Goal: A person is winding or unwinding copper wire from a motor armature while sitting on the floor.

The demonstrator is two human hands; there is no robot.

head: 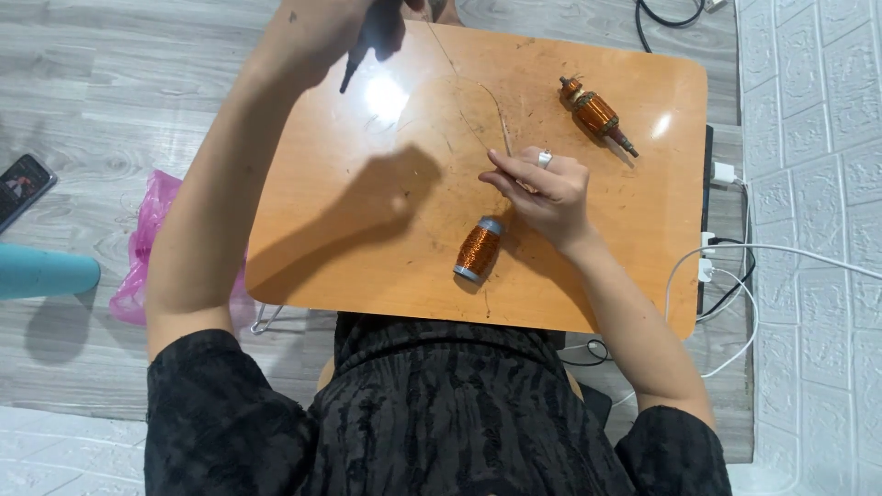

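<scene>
1 wire spool (479,248) | 1 wound armature (595,114) | 1 table (625,239) | 1 phone (20,185)

right hand (542,188) pinching wire (478,110), spool (478,248) nearby

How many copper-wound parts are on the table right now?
2. A copper wire spool lies near the front edge beside the right hand; a copper-wound armature lies at the far right corner. None seem hidden.

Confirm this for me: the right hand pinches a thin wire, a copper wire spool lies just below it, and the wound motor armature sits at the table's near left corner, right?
Not quite. The head view shows the motor armature near the table's far right corner. The right hand does pinch the thin wire, with the copper wire spool just below.
</scene>
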